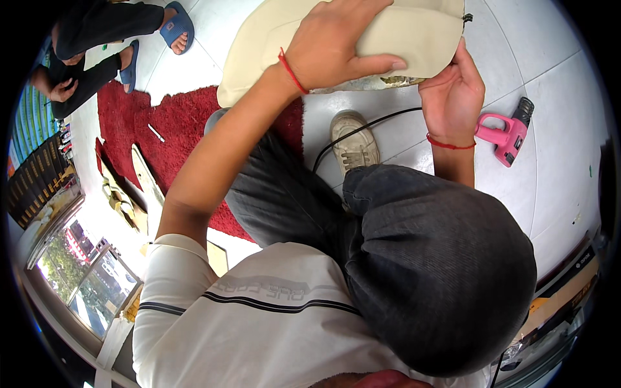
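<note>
Item: cream upholstered cushion panel [362, 32], held above the knees, long axis running left to right across the view. Left hand [336, 45] lies flat on top, fingers [381, 64] curled over the near edge, gripping it. Right hand [453, 90] clasps the panel's right underside, where frayed lining shows; it is the nearer hand to that edge. Adjacent: pink heat gun [508, 132] on the tiled floor [569, 103], just right of the right wrist; red rug [174, 129]; beige shoe [352, 139].
</note>
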Demonstrator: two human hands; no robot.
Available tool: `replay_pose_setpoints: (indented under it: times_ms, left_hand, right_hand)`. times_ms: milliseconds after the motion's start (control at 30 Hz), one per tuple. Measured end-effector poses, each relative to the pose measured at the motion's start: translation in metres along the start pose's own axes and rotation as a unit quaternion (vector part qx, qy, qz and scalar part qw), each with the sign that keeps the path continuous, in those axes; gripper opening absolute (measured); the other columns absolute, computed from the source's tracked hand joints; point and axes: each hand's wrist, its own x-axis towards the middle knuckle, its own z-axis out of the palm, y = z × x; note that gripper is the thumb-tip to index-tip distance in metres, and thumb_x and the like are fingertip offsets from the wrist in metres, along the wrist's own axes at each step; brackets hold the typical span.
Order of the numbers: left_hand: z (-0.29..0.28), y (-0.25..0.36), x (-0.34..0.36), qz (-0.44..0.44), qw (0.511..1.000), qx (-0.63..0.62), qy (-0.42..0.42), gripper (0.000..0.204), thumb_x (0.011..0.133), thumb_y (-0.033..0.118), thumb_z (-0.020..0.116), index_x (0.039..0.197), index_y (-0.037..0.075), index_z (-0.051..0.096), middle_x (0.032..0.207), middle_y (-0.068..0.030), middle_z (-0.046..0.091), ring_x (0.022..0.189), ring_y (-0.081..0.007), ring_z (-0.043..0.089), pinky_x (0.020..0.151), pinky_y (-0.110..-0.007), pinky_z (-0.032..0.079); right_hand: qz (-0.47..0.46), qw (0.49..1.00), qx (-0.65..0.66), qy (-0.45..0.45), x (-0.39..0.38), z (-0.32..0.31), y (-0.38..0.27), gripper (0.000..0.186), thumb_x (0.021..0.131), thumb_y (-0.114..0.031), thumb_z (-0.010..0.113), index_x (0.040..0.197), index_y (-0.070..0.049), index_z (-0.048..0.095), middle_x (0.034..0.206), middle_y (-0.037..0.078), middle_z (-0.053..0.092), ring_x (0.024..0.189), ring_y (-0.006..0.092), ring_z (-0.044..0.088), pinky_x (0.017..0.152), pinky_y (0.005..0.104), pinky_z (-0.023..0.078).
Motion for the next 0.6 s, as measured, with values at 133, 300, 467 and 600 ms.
replay_pose_setpoints:
  times_ms: [133,300,467,600]
  left_hand:
    - [-0.003,-0.005,0.005,-0.05,0.992,-0.113,-0.018,0.067,0.086,0.044,0.078,0.127,-0.006,0.059,0.111,-0.0264,0.067,0.101,-0.0432,0.064,0.09,-0.049,0.05]
    - [0.002,0.025,0.022,-0.141,0.989,-0.04,-0.023,0.063,0.086,0.045,0.078,0.12,-0.005,0.062,0.107,-0.0259,0.068,0.097,-0.0425,0.066,0.088,-0.05,0.051]
    - [0.013,0.02,0.011,-0.072,0.996,0.029,0.032,0.063,0.087,0.047,0.076,0.12,-0.004,0.062,0.103,-0.0251,0.067,0.091,-0.0415,0.064,0.084,-0.05,0.05]
    - [0.018,0.026,0.009,-0.073,0.994,0.05,0.07,0.053,0.093,0.043,0.071,0.119,-0.003,0.064,0.098,-0.0239,0.066,0.087,-0.0413,0.063,0.081,-0.05,0.048]
  right_hand:
    - [0.013,1.0,0.007,-0.016,0.001,-0.002,0.0,0.043,0.113,-0.025,0.037,0.142,0.002,0.052,0.141,0.01,0.061,0.131,0.0211,0.057,0.113,0.0383,0.044]
    - [0.005,1.0,0.011,-0.008,-0.001,0.002,0.0,0.042,0.112,-0.027,0.038,0.138,0.001,0.054,0.138,0.009,0.062,0.129,0.0207,0.056,0.112,0.0393,0.041]
    - [0.017,1.0,0.007,-0.016,-0.001,-0.005,-0.001,0.042,0.112,-0.025,0.037,0.14,0.002,0.053,0.139,0.01,0.062,0.131,0.0213,0.056,0.112,0.0383,0.043]
    - [0.014,1.0,-0.001,-0.005,-0.002,-0.001,0.001,0.041,0.112,-0.029,0.039,0.137,-0.001,0.055,0.137,0.008,0.062,0.128,0.0205,0.056,0.11,0.0391,0.042]
